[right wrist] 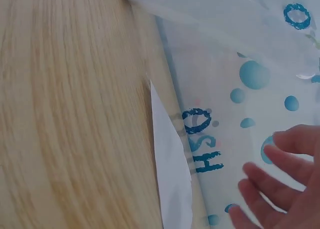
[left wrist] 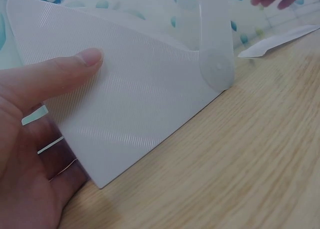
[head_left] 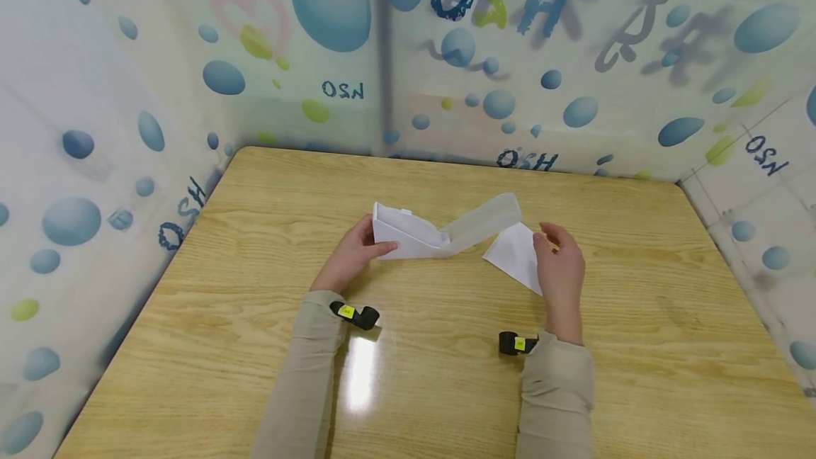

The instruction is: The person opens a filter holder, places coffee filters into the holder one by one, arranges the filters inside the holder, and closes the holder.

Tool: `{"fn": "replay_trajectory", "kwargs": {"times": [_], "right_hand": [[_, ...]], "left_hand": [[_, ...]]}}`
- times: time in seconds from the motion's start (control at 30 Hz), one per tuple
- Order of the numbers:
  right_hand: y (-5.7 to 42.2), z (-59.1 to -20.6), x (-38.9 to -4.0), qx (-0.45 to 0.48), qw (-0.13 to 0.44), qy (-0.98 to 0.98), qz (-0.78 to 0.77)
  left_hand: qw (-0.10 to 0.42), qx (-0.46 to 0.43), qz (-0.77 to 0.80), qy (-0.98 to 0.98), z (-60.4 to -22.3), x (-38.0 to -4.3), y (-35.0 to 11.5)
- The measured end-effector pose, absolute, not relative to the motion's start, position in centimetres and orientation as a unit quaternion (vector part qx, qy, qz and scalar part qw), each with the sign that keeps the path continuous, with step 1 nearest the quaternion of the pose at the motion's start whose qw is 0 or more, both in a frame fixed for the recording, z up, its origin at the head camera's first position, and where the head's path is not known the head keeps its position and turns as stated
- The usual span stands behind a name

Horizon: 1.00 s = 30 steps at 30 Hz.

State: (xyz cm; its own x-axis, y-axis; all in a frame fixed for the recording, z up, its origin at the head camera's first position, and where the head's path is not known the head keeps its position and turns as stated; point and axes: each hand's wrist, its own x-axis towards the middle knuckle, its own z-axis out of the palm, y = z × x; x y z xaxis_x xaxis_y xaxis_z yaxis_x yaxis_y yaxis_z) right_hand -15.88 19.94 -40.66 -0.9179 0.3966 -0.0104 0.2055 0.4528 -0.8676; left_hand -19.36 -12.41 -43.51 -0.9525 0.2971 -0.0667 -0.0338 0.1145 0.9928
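A white wedge-shaped plastic case stands on the table, its translucent lid swung out to the right on a round hinge. My left hand grips the case's left end. In the left wrist view, the thumb lies on the ribbed side of the case and the other fingers are behind it. A white piece of paper lies right of the case, raised along part of its edge. Beside the paper is my right hand; the right wrist view shows its fingers loosely bent and apart, holding nothing.
The wooden table meets a patterned curtain at its back edge, with more patterned sheeting on the left. Small black cameras are strapped at both wrists. Light glares on the tabletop between the forearms.
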Motion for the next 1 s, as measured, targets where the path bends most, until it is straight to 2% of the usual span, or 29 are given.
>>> {"fn": "replay_trajectory", "kwargs": {"times": [0.4, 1.0], "right_hand": [[21.1, -41.2, -16.2, -0.130, -0.072, -0.919, 0.366], [20.9, -41.9, -16.2, -0.157, -0.083, -0.944, 0.277]], "left_hand": [[0.130, 0.092, 0.660, 0.734, -43.5, -19.3, -12.5], [0.125, 0.102, 0.664, 0.730, -43.8, -19.3, -12.6]]}}
